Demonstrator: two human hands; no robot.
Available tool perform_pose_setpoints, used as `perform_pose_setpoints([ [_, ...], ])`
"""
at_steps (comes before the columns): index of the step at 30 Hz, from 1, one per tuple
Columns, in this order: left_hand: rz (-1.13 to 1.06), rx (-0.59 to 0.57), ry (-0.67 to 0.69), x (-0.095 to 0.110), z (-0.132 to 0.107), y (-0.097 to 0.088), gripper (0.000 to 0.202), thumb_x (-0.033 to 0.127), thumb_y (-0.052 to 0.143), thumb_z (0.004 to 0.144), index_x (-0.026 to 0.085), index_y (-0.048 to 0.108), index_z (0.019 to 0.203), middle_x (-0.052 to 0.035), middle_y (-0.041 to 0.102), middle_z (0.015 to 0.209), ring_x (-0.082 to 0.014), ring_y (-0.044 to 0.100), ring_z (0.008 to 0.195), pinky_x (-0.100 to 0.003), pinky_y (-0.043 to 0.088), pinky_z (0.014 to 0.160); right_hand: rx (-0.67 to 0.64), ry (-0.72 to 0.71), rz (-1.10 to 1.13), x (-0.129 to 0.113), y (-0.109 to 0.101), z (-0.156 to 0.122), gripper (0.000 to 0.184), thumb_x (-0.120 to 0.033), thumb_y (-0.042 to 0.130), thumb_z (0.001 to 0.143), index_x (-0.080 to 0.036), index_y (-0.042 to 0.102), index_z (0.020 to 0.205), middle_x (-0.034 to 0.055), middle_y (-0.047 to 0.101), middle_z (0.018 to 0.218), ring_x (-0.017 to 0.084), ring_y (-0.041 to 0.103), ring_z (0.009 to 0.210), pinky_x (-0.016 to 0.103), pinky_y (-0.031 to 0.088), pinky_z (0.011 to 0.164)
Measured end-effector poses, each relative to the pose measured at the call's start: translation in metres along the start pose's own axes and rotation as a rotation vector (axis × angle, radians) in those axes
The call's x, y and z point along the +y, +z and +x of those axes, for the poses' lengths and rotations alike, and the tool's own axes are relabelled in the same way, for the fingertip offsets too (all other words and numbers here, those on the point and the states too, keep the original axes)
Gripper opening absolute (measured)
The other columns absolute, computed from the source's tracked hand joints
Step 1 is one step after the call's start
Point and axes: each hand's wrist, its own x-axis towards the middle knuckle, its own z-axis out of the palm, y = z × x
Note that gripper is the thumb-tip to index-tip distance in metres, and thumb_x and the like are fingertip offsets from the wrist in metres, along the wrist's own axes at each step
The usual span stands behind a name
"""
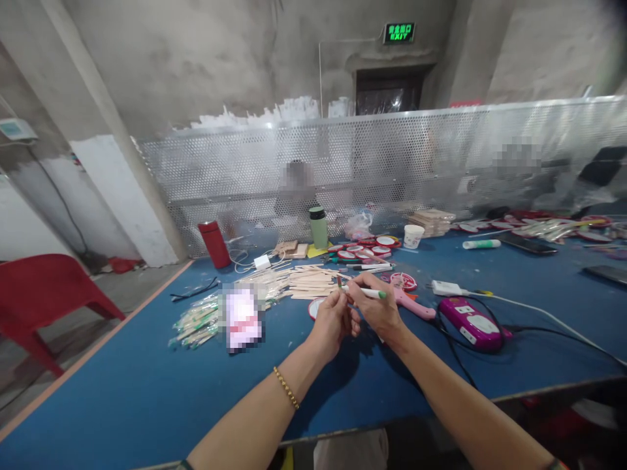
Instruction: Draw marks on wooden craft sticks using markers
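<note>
My right hand [376, 308] is closed around a white pen [366, 292] with a green end, its other end pointing at my left hand. The fingertips of my left hand [334, 324] pinch a small thin brown piece [339, 281], too small to name, and touch or nearly touch the pen. Behind my hands lies a pile of flat wooden sticks [313, 282]. Partly hidden by my left hand is a round white disc [313, 308] with a red rim. A pink glue gun [415, 304] rests just right of my right hand.
Right of my hands sit a purple device [471, 324] with cables and a white charger [447, 288]. To the left are a blurred-out phone [243, 320] and wrapped sticks [196, 321]. A red bottle [214, 245], green bottle [318, 230] and paper cup [413, 237] stand behind.
</note>
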Motion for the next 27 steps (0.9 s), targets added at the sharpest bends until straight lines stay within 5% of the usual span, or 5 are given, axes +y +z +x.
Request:
perform_pose_setpoints([
  [27, -0.005, -0.019, -0.016, 0.0032, -0.0033, 0.0008, 0.044, 0.056, 0.071, 0.075, 0.019, 0.050, 0.084, 0.0026, 0.058, 0.052, -0.0110, 0.052, 0.036, -0.020, 0.036, 0.038, 0.003, -0.011, -0.049, -0.0006, -0.0009, 0.0015, 0.023, -0.033, 0.054, 0.082, -0.022, 0.055, 0.063, -0.0032, 0.057, 0.050, 0.012, 0.053, 0.041, 0.023, 0.042, 0.044],
])
